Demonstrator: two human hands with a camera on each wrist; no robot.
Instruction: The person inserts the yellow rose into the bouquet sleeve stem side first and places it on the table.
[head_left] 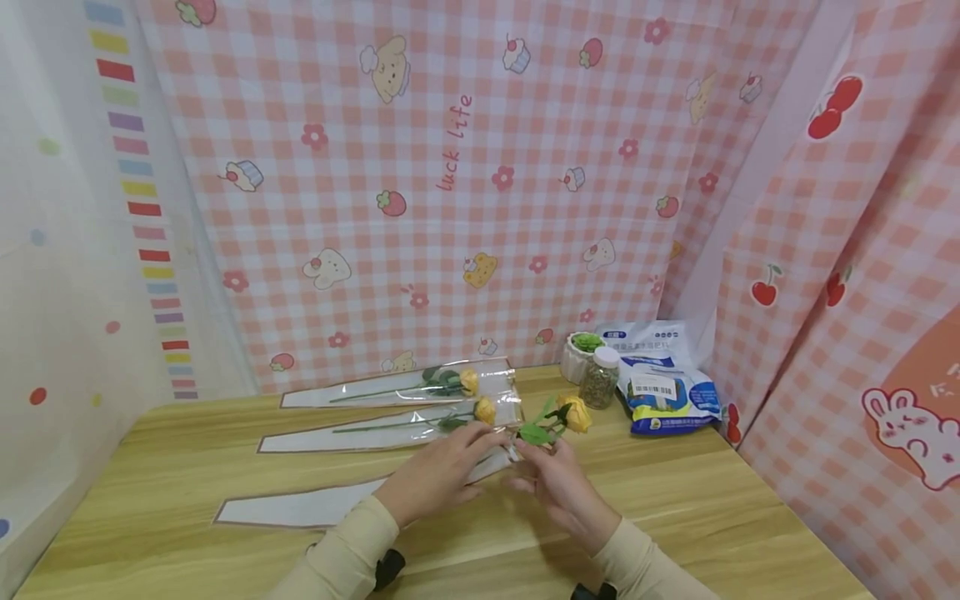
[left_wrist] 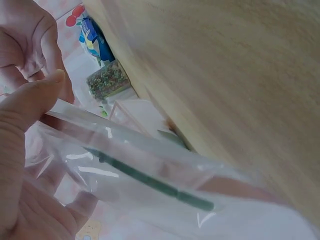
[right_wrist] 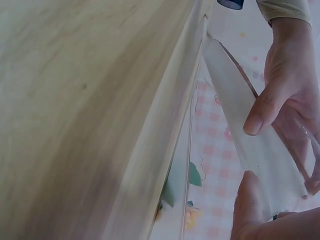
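Note:
My left hand [head_left: 438,471] pinches a clear flower sleeve with white backing [head_left: 300,504] near its wide end. A yellow artificial rose [head_left: 576,414] with green leaves is held by my right hand [head_left: 562,496], right at the sleeve's mouth. In the left wrist view, the rose's green stem [left_wrist: 155,184] lies inside the clear film, below my left thumb [left_wrist: 30,102]. The right wrist view shows my left thumb [right_wrist: 260,117] across the sleeve [right_wrist: 245,120]; my right thumb [right_wrist: 247,200] is by its wide end. The rose's bloom is hidden in both wrist views.
Two more sleeves [head_left: 300,400] [head_left: 277,442], each with a yellow rose [head_left: 468,382] [head_left: 484,409] inside, lie behind. At the back right stand a white pot with a green plant [head_left: 577,362], a lidded jar [head_left: 598,385] and blue-and-white bags [head_left: 667,396].

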